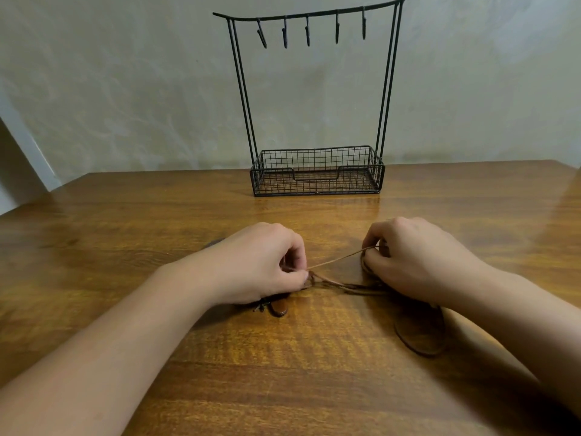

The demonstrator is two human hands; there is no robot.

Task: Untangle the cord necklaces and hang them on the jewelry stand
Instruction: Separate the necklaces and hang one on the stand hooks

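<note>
Tangled brown cord necklaces (338, 283) lie on the wooden table (298, 388) between my hands. My left hand (261, 262) pinches the knotted part of the cords with thumb and forefinger. My right hand (415, 256) pinches a strand that runs taut from the knot up to its fingertips. A brown pendant (279, 307) peeks out under my left hand. A loop of cord (419, 347) lies below my right wrist. The black wire jewelry stand (316, 99) stands behind, its several hooks bare.
The stand's mesh basket base (317, 173) sits near the table's back edge against a pale wall (125, 89). A dark spot shows on the table just left of my left hand.
</note>
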